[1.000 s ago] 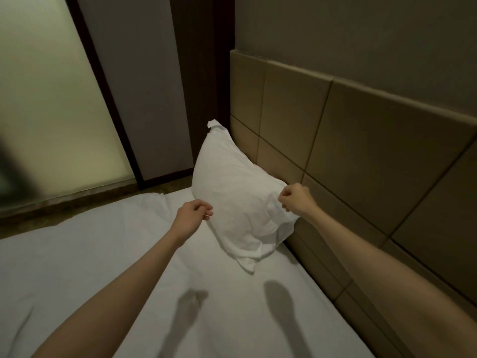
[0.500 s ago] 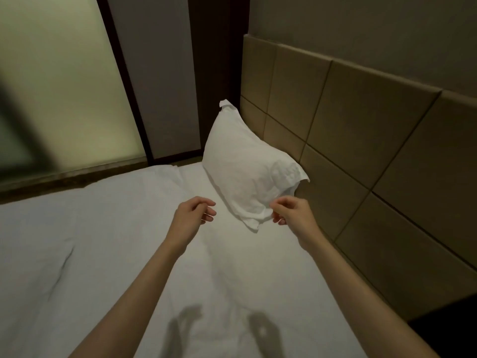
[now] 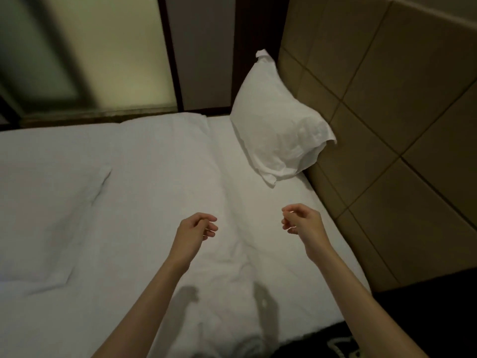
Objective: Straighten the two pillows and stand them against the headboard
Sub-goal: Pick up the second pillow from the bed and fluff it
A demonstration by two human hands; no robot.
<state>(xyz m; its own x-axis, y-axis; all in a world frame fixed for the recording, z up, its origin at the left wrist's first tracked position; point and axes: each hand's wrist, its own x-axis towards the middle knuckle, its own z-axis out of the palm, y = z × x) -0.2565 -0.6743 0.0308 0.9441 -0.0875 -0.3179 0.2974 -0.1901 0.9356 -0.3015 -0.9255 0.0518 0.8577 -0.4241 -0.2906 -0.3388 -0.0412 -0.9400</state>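
Once released, pillow [image 3: 276, 120] leans on headboard [image 3: 387, 99]; hands [image 3: 196, 228] withdrawn.

A plain white pillow [image 3: 277, 120] stands beyond two empty hands, against a tan headboard [image 3: 387, 104] gridded by dark seams. Beneath the hands, a white bedsheet [image 3: 129, 202]; farther off, pale green frosted glass [image 3: 108, 52] in a dark frame.

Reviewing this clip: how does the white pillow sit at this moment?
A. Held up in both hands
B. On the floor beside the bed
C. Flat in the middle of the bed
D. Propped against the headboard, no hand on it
D: the pillow leans on the headboard, while the left hand and right hand hover empty over the sheet.
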